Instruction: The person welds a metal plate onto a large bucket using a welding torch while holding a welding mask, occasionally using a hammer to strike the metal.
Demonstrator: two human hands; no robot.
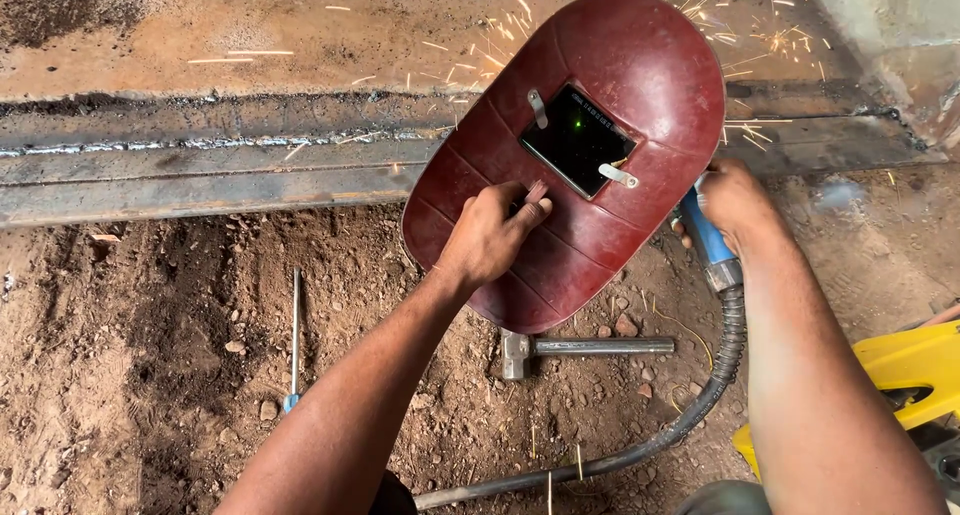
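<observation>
Shielding: left hand [490,237] pinches handle of dark-red rigid plastic welding shield [590,125], light; right hand [735,200], beside shield, wraps blue electrode holder [706,237].

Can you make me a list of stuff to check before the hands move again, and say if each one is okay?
1. Left hand gripping the dark red welding shield by its handle: ok.
2. Shield between the camera and the sparks: ok.
3. Right hand wrapped around the blue electrode holder: ok.
4. Holder tip on the steel seam: cannot tell, hidden by the shield.
5. Hands covered against sparks: not ok, both bare.
6. Hammer lying apart from the cable: ok.
</observation>
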